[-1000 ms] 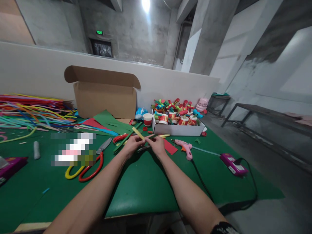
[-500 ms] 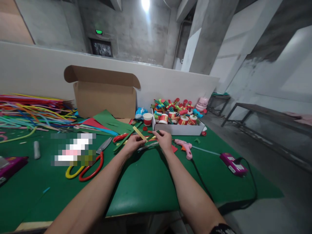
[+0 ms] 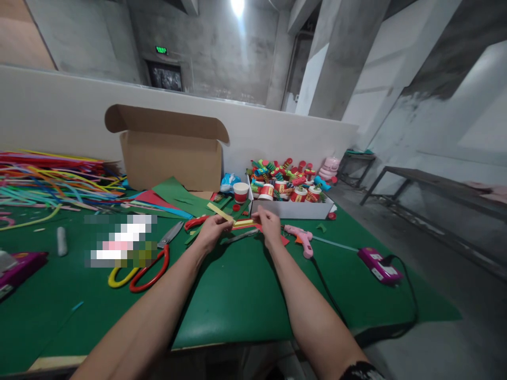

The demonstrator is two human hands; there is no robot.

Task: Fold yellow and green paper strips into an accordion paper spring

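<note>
My left hand (image 3: 214, 232) is closed on a yellow paper strip (image 3: 217, 210), which slants up and left from its fingertips. To its right, my right hand (image 3: 268, 224) has thumb and fingers bent together in a pinch; anything between them is too small to make out. Between the hands lie another yellow strip (image 3: 243, 224), red paper pieces and a grey metal tool (image 3: 241, 236), perhaps scissors or tweezers. Green strips (image 3: 240, 211) lie just behind. Red-handled scissors (image 3: 196, 222) rest beside my left hand. A pink glue gun (image 3: 301, 237) lies right of my right hand.
Large scissors (image 3: 148, 269) with red and yellow handles lie left. Coloured pipe cleaners (image 3: 59, 182) are heaped behind them. A cardboard box (image 3: 170, 158), a paper cup (image 3: 241, 193) and a white box (image 3: 289, 210) of finished crafts stand behind. A purple power block (image 3: 379, 266) with cable sits right.
My hands have moved slightly apart. The yellow strip in my left hand tilts lower to the left. The dark green strip at my right fingertips no longer shows there.
</note>
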